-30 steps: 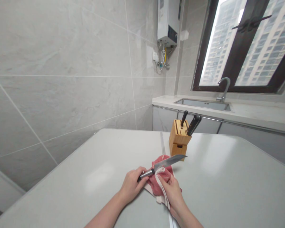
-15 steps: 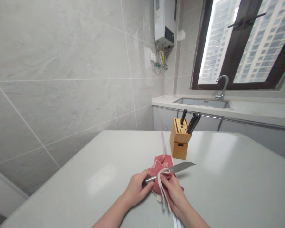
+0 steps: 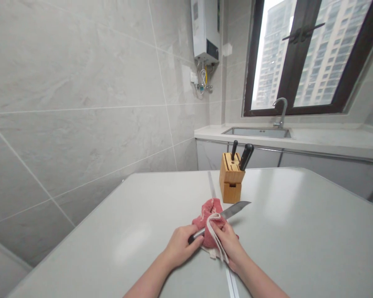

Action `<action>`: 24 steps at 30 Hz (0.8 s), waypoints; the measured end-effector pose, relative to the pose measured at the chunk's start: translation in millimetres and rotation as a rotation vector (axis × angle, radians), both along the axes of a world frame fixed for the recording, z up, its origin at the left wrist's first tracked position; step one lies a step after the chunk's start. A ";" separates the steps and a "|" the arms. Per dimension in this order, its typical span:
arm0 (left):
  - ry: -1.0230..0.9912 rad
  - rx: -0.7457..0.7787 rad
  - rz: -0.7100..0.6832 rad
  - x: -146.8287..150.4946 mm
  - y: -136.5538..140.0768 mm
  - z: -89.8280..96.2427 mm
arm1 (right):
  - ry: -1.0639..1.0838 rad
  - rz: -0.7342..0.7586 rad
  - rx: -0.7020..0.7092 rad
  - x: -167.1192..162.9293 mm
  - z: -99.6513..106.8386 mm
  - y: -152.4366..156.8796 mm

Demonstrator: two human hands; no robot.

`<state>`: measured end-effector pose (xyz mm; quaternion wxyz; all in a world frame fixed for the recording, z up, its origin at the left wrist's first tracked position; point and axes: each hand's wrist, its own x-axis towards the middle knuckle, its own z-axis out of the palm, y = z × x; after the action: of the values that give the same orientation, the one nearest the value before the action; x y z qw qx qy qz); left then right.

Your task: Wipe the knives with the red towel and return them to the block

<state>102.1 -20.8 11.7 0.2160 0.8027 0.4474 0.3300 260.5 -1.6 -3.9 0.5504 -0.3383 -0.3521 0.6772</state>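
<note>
My left hand (image 3: pixel 182 244) is closed around the dark handle of a kitchen knife (image 3: pixel 236 210). The blade points away to the right, its tip bare above the table. A red cloth (image 3: pixel 211 207) with a pale edge is folded over the blade near the handle, and part of it lies beneath on the table. Through this cloth my right hand (image 3: pixel 228 242) pinches the blade, thumb on top. The fingertips of my right hand are hidden by the folds.
Just beyond the cloth stands a wooden knife block (image 3: pixel 232 178) holding black-handled knives (image 3: pixel 246 157). Both rest on a white table (image 3: pixel 149 198) with a seam down its middle. Behind are a counter with a sink (image 3: pixel 257 132), a tap (image 3: pixel 281 111) and a window.
My right hand and the cloth have shifted slightly on the blade, and the cloth's hanging edge has swung. The knife tip is tilted a little more upward. The whole view has turned slightly right.
</note>
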 end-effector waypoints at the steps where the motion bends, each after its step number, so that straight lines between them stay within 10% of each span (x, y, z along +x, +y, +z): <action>1: 0.001 0.005 -0.005 0.3 -0.5 1.2 | -0.012 -0.013 0.005 0.3 -0.6 0.4; 24: -0.067 0.070 0.224 -14.3 8.9 -14.5 | -0.135 -0.003 -0.012 0.1 -11.1 9.2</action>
<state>87.8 -11.9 -2.8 0.1646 0.7433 0.5148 0.3942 260.6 7.6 -15.0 0.5242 -0.3869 -0.3839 0.6543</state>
